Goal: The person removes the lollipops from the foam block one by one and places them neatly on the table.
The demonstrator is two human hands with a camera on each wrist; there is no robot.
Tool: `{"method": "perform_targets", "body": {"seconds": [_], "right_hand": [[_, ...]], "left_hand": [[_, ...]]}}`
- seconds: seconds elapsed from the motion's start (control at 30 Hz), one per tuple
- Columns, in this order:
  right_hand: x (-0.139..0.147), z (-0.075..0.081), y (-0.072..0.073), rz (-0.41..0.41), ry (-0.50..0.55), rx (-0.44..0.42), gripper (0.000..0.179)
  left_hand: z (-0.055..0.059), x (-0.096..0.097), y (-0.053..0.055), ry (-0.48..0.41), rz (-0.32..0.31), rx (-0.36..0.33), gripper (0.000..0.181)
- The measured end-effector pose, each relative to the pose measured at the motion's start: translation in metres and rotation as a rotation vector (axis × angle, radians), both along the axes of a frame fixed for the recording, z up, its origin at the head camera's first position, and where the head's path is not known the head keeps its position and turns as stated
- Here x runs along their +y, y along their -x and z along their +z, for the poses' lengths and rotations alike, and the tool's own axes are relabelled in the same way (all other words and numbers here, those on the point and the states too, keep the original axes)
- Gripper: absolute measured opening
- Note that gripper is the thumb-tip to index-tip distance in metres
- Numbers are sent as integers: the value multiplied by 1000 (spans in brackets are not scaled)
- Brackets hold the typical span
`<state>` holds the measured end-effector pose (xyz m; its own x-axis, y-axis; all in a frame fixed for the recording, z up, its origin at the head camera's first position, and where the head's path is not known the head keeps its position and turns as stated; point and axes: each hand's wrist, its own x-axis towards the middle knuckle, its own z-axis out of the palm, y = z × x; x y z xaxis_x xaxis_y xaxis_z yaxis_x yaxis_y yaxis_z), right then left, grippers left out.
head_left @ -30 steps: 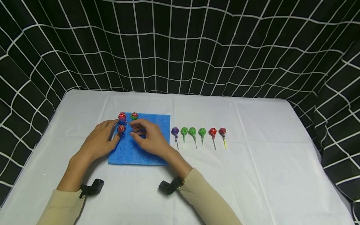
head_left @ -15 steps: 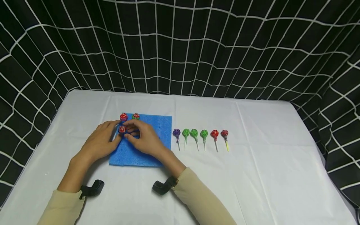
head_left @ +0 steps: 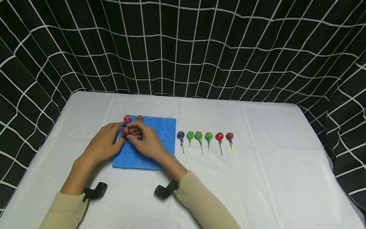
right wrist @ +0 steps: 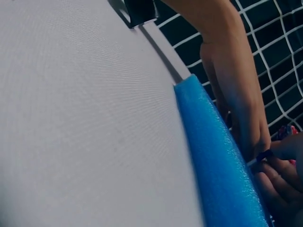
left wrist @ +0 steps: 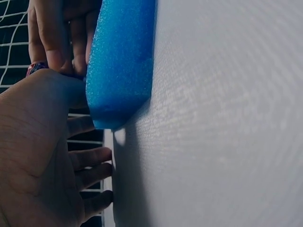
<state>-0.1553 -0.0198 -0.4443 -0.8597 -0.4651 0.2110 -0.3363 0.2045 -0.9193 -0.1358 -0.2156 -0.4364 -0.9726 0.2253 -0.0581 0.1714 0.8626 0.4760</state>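
My right hand [head_left: 145, 140] pinches a red lollipop [head_left: 125, 130] just below its wrapped head, over the left part of a blue foam block [head_left: 134, 160]. In the right wrist view, its dark blue wrapper neck [right wrist: 265, 154] and a bit of pale stick show between the fingertips. My left hand [head_left: 103, 141] lies at the block's left side; its thumb rests on top and its fairly straight fingers run down beside the edge. Two lollipops stand in the foam's far edge, one red and pink [head_left: 127, 119], one red and green [head_left: 139, 118]. The held stick's lower end is hidden.
Right of the foam, several lollipops lie in a row on the white tablecloth [head_left: 271, 152]: a purple one [head_left: 180, 135], green ones [head_left: 198, 136], a red one [head_left: 219, 136] and a dark red one [head_left: 229, 136] with a yellow stick. A white-lined black net [head_left: 183, 47] hangs behind.
My right hand has moved left from beside the red lollipop and now pinches it. My left hand stays at the foam's edge. The whole view has shifted slightly.
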Motion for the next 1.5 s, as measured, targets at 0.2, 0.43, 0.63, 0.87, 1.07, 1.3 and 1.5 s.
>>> {"method": "perform_targets", "body": {"seconds": [0.2, 0.43, 0.63, 0.87, 1.07, 1.3, 1.5], "right_hand": [[-2, 2, 1, 9, -44, 40, 33], [-7, 1, 0, 15, -71, 54, 33], [-8, 2, 0, 14, -77, 77, 32], [-6, 3, -1, 14, -15, 96, 33], [-2, 9, -6, -14, 31, 101, 34], [6, 12, -13, -35, 21, 88, 35], [11, 13, -15, -63, 33, 93, 36]], "left_hand": [[2, 1, 2, 12, 3, 11, 63], [2, -3, -1, 25, 5, 5, 62], [4, -3, -4, 24, 14, 6, 63], [5, 0, -4, 19, 12, 8, 63], [1, 2, -4, 9, -3, 5, 62], [-2, 4, -6, 11, -2, 14, 61], [0, 5, -4, 16, -9, 25, 61]]}}
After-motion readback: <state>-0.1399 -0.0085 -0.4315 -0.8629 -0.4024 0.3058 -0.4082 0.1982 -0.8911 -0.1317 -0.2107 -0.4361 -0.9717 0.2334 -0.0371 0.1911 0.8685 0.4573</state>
